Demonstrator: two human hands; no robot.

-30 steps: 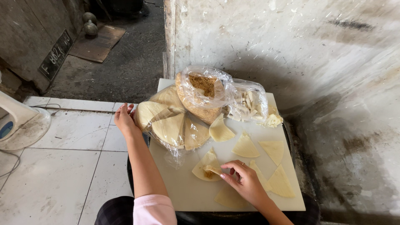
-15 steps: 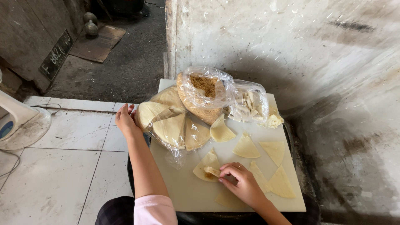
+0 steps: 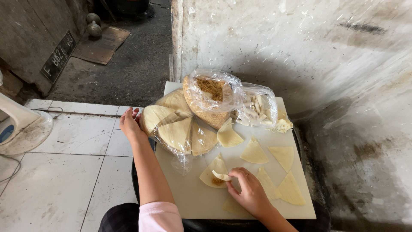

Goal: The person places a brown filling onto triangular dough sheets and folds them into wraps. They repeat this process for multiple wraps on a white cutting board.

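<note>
My right hand [image 3: 250,192] pinches the edge of a pale triangular dough wrapper [image 3: 213,172] that has brown filling on it, low on the white cutting board [image 3: 198,202]. My left hand [image 3: 131,123] rests with fingers apart at the board's left edge, touching a clear plastic bag of stacked wrappers [image 3: 178,127]. Several loose wrapper triangles [image 3: 254,151] lie spread on the board to the right.
A clear bag of brown crumbs [image 3: 209,96] and a bag of white pieces [image 3: 256,108] sit at the back of the board against a stained wall [image 3: 300,47]. White floor tiles [image 3: 64,172] lie to the left, with a white fan base [image 3: 21,126] at the edge.
My right hand has folded a corner of the filled wrapper over; it shifted slightly left. My left hand has stayed by the bag of wrappers.
</note>
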